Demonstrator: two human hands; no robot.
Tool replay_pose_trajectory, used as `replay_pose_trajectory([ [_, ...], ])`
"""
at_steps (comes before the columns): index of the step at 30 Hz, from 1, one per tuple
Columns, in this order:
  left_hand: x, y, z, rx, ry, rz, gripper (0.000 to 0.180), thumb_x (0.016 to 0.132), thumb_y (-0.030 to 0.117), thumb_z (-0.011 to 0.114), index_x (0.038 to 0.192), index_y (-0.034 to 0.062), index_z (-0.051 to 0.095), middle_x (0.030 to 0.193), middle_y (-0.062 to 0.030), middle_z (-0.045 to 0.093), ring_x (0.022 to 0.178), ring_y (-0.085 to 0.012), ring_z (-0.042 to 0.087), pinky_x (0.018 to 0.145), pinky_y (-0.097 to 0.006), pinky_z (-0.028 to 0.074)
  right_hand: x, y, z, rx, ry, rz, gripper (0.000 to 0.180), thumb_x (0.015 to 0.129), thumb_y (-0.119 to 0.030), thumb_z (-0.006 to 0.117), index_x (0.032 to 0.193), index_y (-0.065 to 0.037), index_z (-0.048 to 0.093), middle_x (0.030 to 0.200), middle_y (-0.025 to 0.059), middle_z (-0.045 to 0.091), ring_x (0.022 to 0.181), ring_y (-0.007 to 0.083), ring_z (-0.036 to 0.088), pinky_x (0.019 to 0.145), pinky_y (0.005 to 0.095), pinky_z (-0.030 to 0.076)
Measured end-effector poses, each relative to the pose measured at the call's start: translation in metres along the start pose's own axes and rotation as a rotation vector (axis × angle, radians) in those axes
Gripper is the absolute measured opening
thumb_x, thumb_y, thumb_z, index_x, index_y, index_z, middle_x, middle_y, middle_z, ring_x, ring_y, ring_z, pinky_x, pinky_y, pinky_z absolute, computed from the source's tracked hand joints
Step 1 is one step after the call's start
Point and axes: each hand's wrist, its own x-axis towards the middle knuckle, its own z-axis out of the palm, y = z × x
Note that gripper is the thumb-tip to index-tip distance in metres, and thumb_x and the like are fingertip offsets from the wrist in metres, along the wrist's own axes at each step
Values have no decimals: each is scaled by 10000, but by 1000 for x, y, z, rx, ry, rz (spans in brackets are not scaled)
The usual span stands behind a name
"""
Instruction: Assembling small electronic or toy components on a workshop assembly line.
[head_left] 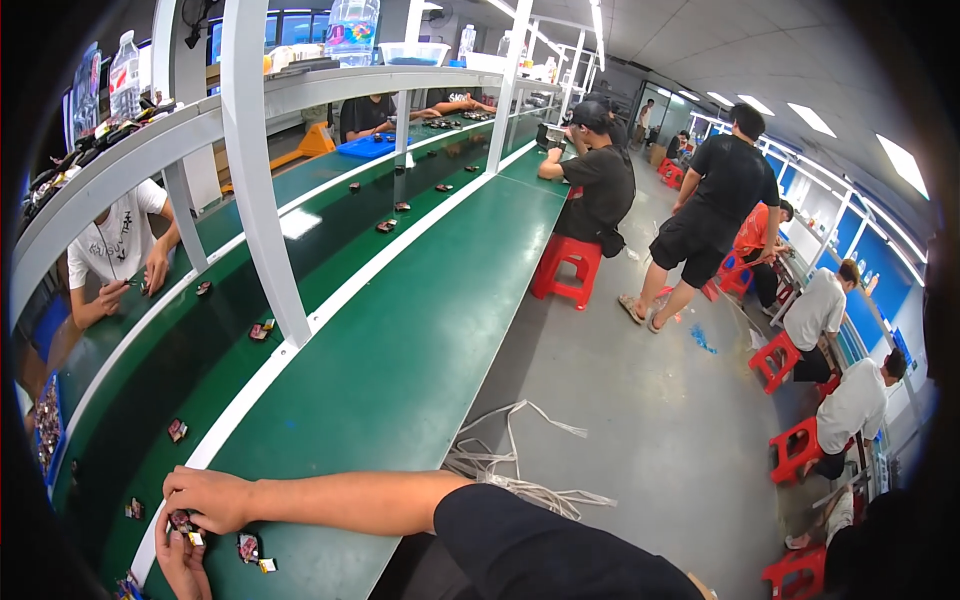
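Observation:
At the lower left, both hands meet over the edge of the green bench. My right hand (215, 497) reaches in from the right, fingers curled over a small dark electronic part (181, 521) with a pale yellow and white tab. My left hand (180, 568) comes up from below, its fingers closed around the same part. Just right of them, on the bench, lies a similar small part (248, 547) with a pale tab. Fingers cover much of the held part, so its exact kind cannot be told.
A dark conveyor belt (330, 270) carries several small parts past a white rail and upright post (258, 180). Across it a person (120, 240) works with both hands. Blue tray (368, 147), red stools (568, 270), white cables (515, 470) on the floor, and other seated workers surround the bench.

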Motion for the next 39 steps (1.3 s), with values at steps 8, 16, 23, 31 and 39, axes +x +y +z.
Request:
replay_pose_trajectory([
  [8,0,7,12,-1,-42,-64,460,980,180,531,1409,85,393,1084,-41,616,901,-109,642,738,-225,551,0,6,22,87,143,190,102,760,-5,641,858,-25,660,952,112,542,877,303,560,763,385,471],
  [16,-20,32,41,51,-19,-25,500,973,193,571,1404,16,391,1271,-146,543,1093,-239,582,941,-349,500,0,11,43,-241,208,-109,130,637,-133,699,676,-46,611,881,104,533,848,303,544,652,387,486],
  [23,-17,28,36,6,-60,45,509,928,165,646,1354,0,421,1252,-172,539,1104,-258,573,966,-378,492,4,13,47,-386,206,-168,134,623,-151,721,632,-64,620,860,103,523,879,282,516,683,388,470],
  [31,-20,29,37,41,-31,71,533,924,209,667,1342,-13,421,1231,-162,535,1107,-251,560,984,-388,486,4,12,47,-527,183,-214,113,686,-177,637,683,-75,589,854,66,511,892,236,513,673,332,458],
  [39,-18,28,43,136,-52,63,585,950,293,631,1380,-8,372,1307,-159,507,1169,-243,535,981,-347,482,4,12,47,-675,150,-232,156,674,-166,654,704,-34,576,855,84,514,878,245,528,622,309,498],
])
